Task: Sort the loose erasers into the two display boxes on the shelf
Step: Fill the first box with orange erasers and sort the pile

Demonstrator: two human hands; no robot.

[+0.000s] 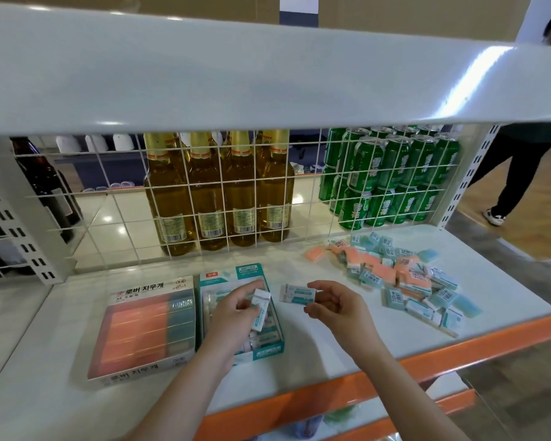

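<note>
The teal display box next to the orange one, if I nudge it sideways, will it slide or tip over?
Probably slide, not tip: the teal display box is low and lies flat on the smooth white shelf. It looks like thin cardboard, so its walls may flex when pushed. It seems only partly filled with small erasers, so it is likely light.

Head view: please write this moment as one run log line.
left hand: holds eraser over teal box | right hand: holds sleeved eraser | loose pile: remains
</note>
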